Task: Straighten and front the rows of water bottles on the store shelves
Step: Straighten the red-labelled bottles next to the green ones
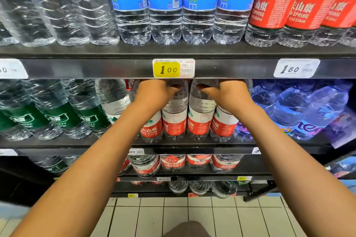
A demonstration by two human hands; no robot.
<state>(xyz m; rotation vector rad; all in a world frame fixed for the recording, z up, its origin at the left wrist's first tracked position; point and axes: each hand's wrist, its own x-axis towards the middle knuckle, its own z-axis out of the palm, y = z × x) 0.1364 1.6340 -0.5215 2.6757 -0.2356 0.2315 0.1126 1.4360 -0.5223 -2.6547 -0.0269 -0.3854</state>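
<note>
You faced black store shelves: the top shelf (134, 52) carried clear unlabelled bottles (63, 15) at the left, four blue-labelled bottles (165, 9) in the middle and red-labelled bottles (269, 15) at the right, all upright along its front edge. On the shelf below (77, 143) stood green-labelled bottles (57, 113), then larger red-and-white labelled bottles (199, 119), then blue-tinted bottles (300, 113). Price tags, one yellow (173, 68), sat on the shelf edges, and pale floor tiles (163, 211) lay beneath.
</note>
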